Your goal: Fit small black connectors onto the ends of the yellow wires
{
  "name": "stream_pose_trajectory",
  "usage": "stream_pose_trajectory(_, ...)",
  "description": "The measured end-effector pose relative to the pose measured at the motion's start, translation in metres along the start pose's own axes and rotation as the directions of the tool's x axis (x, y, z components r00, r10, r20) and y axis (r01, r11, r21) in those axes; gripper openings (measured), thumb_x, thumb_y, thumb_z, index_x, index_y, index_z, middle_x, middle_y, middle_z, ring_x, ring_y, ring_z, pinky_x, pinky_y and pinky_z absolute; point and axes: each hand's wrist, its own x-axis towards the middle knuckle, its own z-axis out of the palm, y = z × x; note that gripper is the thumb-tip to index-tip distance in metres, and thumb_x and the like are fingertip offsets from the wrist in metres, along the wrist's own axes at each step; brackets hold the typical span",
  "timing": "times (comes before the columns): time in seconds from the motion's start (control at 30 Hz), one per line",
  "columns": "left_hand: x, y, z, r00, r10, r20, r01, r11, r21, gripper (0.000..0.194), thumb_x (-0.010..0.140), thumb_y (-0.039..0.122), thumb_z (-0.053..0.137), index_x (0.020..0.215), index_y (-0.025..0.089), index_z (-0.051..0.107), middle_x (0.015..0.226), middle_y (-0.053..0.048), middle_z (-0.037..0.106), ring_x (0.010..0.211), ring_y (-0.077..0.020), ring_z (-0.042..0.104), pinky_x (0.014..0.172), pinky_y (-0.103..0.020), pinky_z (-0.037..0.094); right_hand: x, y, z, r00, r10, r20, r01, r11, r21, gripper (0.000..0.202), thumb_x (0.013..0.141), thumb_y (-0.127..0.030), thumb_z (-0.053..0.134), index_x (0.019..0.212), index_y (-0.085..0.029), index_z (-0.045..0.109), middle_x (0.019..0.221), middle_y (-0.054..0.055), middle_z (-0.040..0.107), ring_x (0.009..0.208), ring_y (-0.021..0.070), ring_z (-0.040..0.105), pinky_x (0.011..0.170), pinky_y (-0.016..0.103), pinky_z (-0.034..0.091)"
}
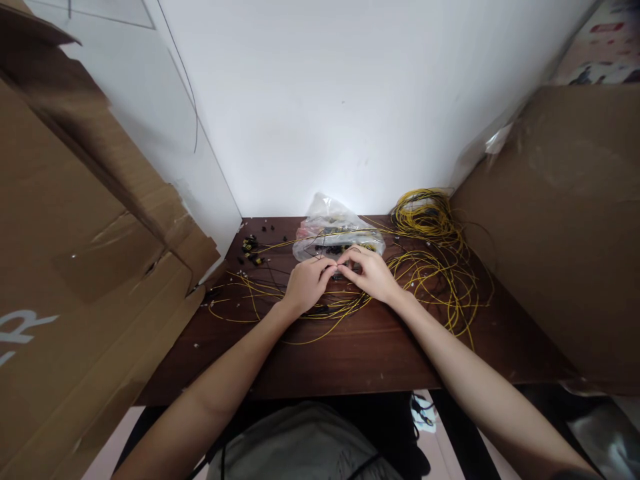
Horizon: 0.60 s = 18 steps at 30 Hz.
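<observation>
My left hand (307, 283) and my right hand (369, 272) meet fingertip to fingertip over the middle of the table. Both are pinched closed, and whatever lies between the fingertips is too small to make out. Just behind them rests a clear plastic bag (320, 208) with small black and yellow parts inside. Thin yellow and black wires (345, 308) run under my hands and across the table. To the left sits a small cluster of black and yellow parts (250, 245).
A coil of yellow wire (425, 213) lies at the back right, with looser yellow loops (445, 283) in front. Cardboard boxes stand on the left (100, 267) and right (560, 233) of the dark brown table (350, 373). A white wall (345, 100) rises behind. Small scraps dot the tabletop.
</observation>
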Motion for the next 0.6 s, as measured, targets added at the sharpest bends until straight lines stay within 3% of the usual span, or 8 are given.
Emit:
stream_pose_trajectory(0.23, 0.0006, 0.0011, -0.0002, 1.0, -0.001, 0.003, 0.001, 1.0, 0.014, 0.022, 0.089, 0.026, 0.043, 0.092, 0.019, 0.064, 0.088, -0.003, 0.067, 0.08, -0.0159, 0.06, 0.075, -0.026, 0.045, 0.0006, -0.0037, -0.0011, 0.999, 0.037, -0.03, -0.038, 0.998, -0.045, 0.009, 0.082, -0.023, 0.053, 0.077, -0.019, 0.06, 0.079, 0.002, 0.059, 0.068, 0.0139, 0.055, 0.066, 0.026, 0.042)
stream_pose_trajectory(0.6, 0.0006, 0.0012, -0.0006, 1.0, -0.003, 0.009, 0.002, 0.999, 0.037, 0.023, 0.089, 0.027, 0.043, 0.088, 0.019, 0.064, 0.087, -0.003, 0.067, 0.081, -0.0166, 0.06, 0.074, -0.027, 0.044, 0.0011, -0.0004, -0.0003, 0.971, 0.113, -0.209, -0.127, 0.99, -0.054, 0.006, 0.078, -0.021, 0.054, 0.074, -0.018, 0.059, 0.076, 0.002, 0.063, 0.069, 0.016, 0.057, 0.066, 0.027, 0.042)
